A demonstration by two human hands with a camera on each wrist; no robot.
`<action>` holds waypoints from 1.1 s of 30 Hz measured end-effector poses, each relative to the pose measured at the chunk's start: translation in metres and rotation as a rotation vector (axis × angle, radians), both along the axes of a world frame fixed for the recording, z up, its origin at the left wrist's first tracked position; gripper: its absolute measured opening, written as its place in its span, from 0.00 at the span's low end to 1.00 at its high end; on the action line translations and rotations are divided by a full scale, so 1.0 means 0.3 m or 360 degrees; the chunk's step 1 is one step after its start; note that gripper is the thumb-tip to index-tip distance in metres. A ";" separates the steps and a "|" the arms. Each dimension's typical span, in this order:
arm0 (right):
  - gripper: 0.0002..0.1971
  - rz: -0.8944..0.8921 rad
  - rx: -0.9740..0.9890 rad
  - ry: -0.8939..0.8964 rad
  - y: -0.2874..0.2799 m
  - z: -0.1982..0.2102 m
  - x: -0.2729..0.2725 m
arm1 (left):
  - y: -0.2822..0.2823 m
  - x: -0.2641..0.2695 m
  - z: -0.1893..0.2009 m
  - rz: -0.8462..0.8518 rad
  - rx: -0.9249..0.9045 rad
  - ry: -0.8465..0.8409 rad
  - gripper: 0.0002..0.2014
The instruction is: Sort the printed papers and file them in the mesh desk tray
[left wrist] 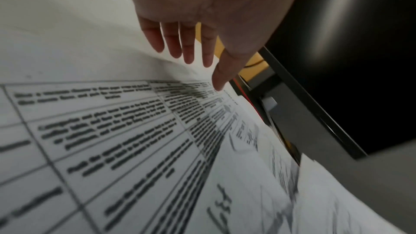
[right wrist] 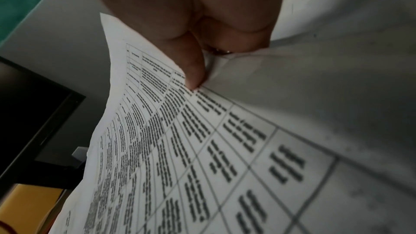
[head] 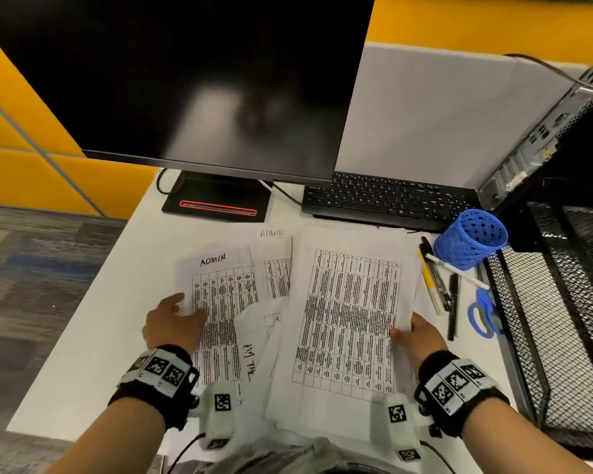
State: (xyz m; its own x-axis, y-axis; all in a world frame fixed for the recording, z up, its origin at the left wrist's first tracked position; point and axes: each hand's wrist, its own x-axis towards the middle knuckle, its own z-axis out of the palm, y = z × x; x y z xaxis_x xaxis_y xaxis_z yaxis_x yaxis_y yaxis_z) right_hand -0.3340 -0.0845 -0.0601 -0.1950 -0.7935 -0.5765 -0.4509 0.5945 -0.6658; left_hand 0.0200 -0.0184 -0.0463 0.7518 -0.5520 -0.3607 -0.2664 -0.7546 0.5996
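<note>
A person sits at a white worktop (head: 93, 330) with printed white paper sheets fanned out in front of them.

The right hand (head: 421, 335) pinches the right edge of a large white sheet printed with a dense table (head: 350, 319), thumb on top and the other fingers hidden beneath. The right wrist view shows this sheet (right wrist: 180, 149) bowed and raised off the papers below, probably so it can be read and sorted apart from the rest.

The left hand (head: 172, 323) is spread flat, fingers straight, near the left edge of a white table sheet with "ADMIN" handwritten at its top (head: 220, 292). In the left wrist view the fingers (left wrist: 186, 47) reach out low over the paper; whether they press on it cannot be told. The hand seems placed to steady that sheet while the other is lifted.

A second sheet marked "ADMIN" (head: 273, 265) lies partly covered, just beyond and between the two. The shared labels suggest the sorting is by heading, and it looks to be at an early stage.

The black wire-mesh desk tray (head: 562, 336) stands at the right edge of the worktop, well apart from the papers; no paper is visible in it.

Between papers and tray lie several pens and markers (head: 437, 282), blue-handled scissors (head: 481, 316) and a blue mesh pen cup (head: 471, 239). At the far side stand a dark monitor (head: 185, 80) and a black keyboard (head: 387, 196).
</note>
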 end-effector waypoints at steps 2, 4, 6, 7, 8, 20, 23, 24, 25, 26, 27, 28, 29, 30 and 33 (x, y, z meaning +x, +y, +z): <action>0.15 0.0008 -0.0002 0.0025 -0.003 0.002 0.003 | -0.003 -0.035 0.004 -0.0188 -0.0071 -0.0107 0.22; 0.15 0.0012 0.0009 0.0032 -0.006 0.001 0.000 | -0.010 -0.090 -0.005 -0.0401 -0.0083 -0.0012 0.21; 0.15 0.0024 0.0020 0.0043 -0.007 0.004 0.000 | -0.020 -0.140 -0.018 -0.0547 -0.0012 0.0179 0.24; 0.15 0.0027 0.0016 0.0041 -0.005 0.008 -0.001 | -0.028 -0.164 -0.015 -0.0557 0.0019 0.0292 0.25; 0.15 0.0029 0.0016 0.0040 -0.004 0.010 -0.001 | -0.036 -0.181 -0.014 -0.0553 0.0049 0.0375 0.24; 0.12 -0.0365 0.0068 -0.0339 0.019 0.014 -0.067 | -0.040 -0.097 0.039 -0.0024 -0.0512 0.0313 0.13; 0.16 -0.0469 0.0122 -0.0642 0.024 0.028 -0.045 | -0.027 -0.111 0.047 0.0076 -0.0711 0.0608 0.08; 0.17 -0.0474 0.0137 -0.0755 0.025 0.038 -0.033 | -0.025 -0.122 0.047 0.0105 -0.0745 0.0771 0.07; 0.18 -0.0468 0.0151 -0.0864 0.026 0.052 -0.020 | -0.024 -0.135 0.051 0.0118 -0.0774 0.0929 0.08; 0.18 -0.0471 0.0167 -0.0982 0.024 0.060 -0.009 | -0.024 -0.148 0.052 0.0090 -0.0784 0.1049 0.09; 0.18 -0.0481 0.0182 -0.1113 0.021 0.068 0.003 | -0.024 -0.164 0.054 0.0034 -0.0776 0.1123 0.10; 0.18 -0.0517 0.0191 -0.1225 0.016 0.068 0.010 | -0.023 -0.179 0.058 -0.0026 -0.0742 0.1177 0.10; 0.17 -0.0535 0.0199 -0.1309 0.011 0.076 0.016 | -0.021 -0.193 0.059 -0.0087 -0.0689 0.1205 0.09; 0.17 -0.0553 0.0207 -0.1351 0.003 0.074 0.017 | -0.016 -0.202 0.057 -0.0157 -0.0597 0.1193 0.09; 0.20 -0.0563 0.0212 -0.1374 -0.022 0.077 0.013 | 0.001 -0.208 0.058 -0.0292 -0.0306 0.1240 0.12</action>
